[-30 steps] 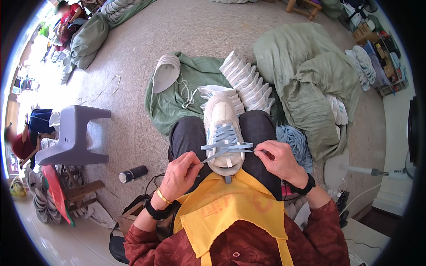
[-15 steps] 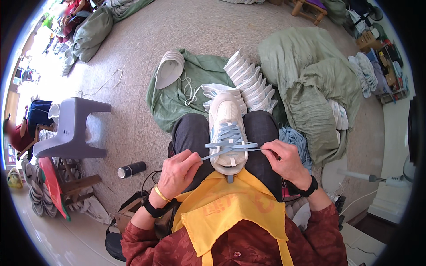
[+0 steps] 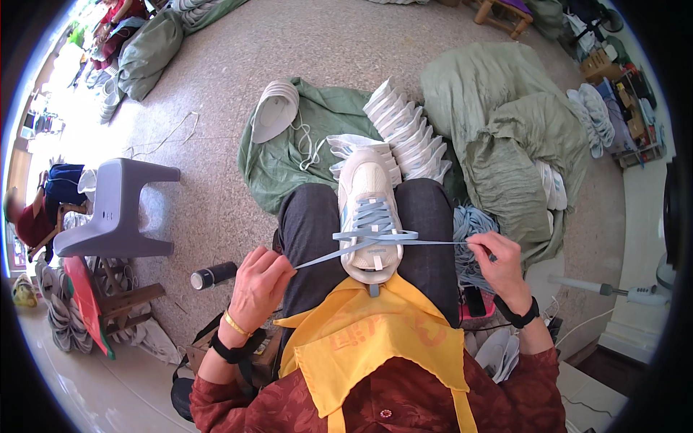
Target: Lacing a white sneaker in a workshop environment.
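A white sneaker (image 3: 368,216) rests between my knees, toe pointing away from me. Its light blue shoelace (image 3: 375,216) crisscrosses up the front, with loops lying across the top rows. My left hand (image 3: 260,283), closed in a pinch, holds one lace end out to the lower left. Pinched in my right hand (image 3: 498,263) is the other end, pulled out straight to the right. Both lace ends are stretched taut. The fingertips cover the very tips of the lace. Part of a yellow apron (image 3: 379,325) lies on my lap, just below the heel.
Stacked white shoe uppers (image 3: 408,133) and a green cloth (image 3: 317,108) lie ahead. A bundle of blue laces (image 3: 473,231) sits by my right knee, near a big green sack (image 3: 505,130). To the left are a grey plastic chair (image 3: 123,209) and a black cylinder (image 3: 213,276).
My hands have moved apart, left hand to the lower left and right hand to the right. More lace now stretches out on each side of the sneaker.
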{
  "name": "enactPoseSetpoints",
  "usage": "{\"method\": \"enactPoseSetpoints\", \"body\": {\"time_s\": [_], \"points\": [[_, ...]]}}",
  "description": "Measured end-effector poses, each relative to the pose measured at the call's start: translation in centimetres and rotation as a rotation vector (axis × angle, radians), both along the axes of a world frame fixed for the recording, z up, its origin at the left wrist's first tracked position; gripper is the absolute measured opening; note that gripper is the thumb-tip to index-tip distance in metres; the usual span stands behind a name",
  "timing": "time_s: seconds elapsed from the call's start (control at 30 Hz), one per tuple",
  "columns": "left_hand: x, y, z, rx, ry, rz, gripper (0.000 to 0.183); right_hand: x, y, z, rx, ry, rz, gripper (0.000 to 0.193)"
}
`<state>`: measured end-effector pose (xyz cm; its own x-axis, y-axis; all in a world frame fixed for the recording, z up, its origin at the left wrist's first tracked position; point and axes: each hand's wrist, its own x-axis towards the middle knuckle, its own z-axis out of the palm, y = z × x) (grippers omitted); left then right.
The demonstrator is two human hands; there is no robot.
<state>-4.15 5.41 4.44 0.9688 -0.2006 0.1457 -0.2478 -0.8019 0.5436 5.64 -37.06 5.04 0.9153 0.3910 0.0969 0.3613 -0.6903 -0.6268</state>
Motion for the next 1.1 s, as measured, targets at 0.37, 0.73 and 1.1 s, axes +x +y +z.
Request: {"method": "enactPoseSetpoints", "body": {"time_s": [0.37,0.73,1.1], "points": [[-0.8,1.5,-0.4,0.069,0.016,0.051,0.014,-0.6,-2.5,-1.1,0.002,0.056,-0.068,0.008],[-1.7,4.2,1.4,0.037,0.151,0.138,0.014,0.0,-2.4,-1.1,-0.029,0.147,-0.049,0.008],[0.9,3.9,5.3,-0.091,0.384,0.043,0.012,2.7,-1.9,0.4,-0.018,0.841,0.097,0.009]]}}
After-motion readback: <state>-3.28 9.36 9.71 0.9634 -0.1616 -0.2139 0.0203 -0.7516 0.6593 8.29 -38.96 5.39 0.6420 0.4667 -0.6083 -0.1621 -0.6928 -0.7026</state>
